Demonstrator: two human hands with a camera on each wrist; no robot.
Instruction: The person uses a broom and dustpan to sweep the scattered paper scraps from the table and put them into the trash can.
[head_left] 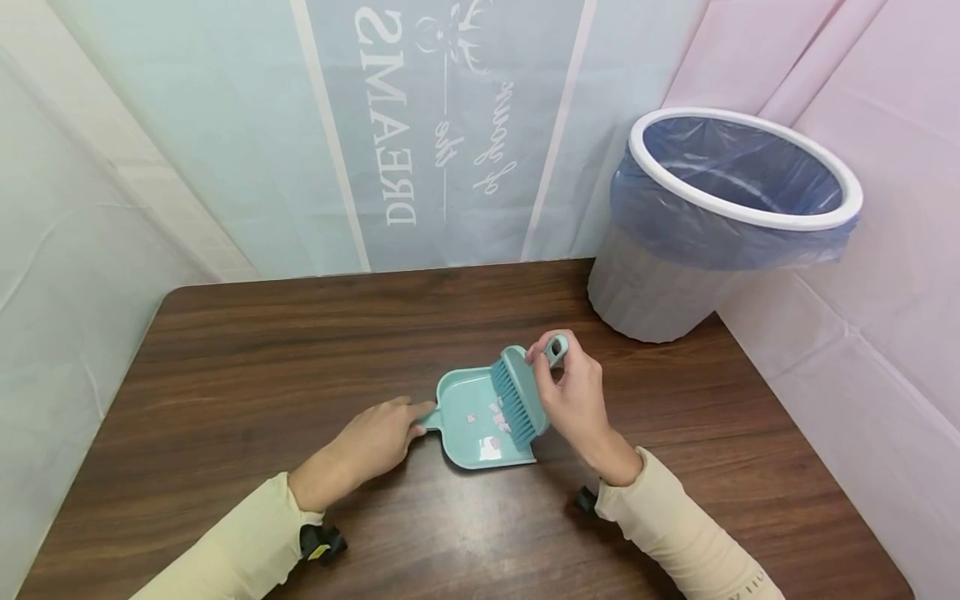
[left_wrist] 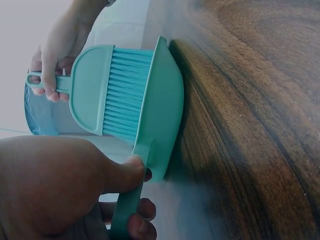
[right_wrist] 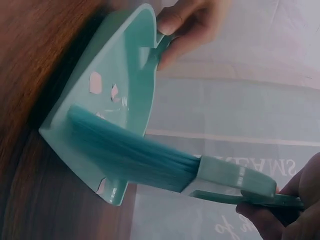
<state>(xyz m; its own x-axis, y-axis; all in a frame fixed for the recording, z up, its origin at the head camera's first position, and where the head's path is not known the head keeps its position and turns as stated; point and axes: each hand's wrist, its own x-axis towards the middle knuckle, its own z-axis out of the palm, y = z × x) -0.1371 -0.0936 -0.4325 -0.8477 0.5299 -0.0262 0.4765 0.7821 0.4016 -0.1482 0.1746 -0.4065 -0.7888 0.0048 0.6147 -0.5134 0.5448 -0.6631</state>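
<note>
A teal dustpan [head_left: 468, 446] rests on the wooden table, its handle gripped by my left hand [head_left: 377, 440]. In the left wrist view, the thumb [left_wrist: 125, 172] lies on top of the dustpan handle and the fingers curl beneath. My right hand [head_left: 573, 392] pinches the handle of a matching hand brush [head_left: 528, 387], held upright over the pan's open side. The brush's bristles [right_wrist: 135, 150] touch the pan floor in the right wrist view. Several small pale paper scraps [head_left: 498, 417] lie in the pan, beside the bristles; one scrap [right_wrist: 101, 186] is near its front lip.
A grey bin [head_left: 645, 292] with a blue liner and white rim stands at the table's back right corner. Behind the table hangs a blue-grey cloth [head_left: 465, 167] with lettering. Pale sheeting [head_left: 870, 350] covers the right side. Brown tabletop [head_left: 262, 358] surrounds the dustpan.
</note>
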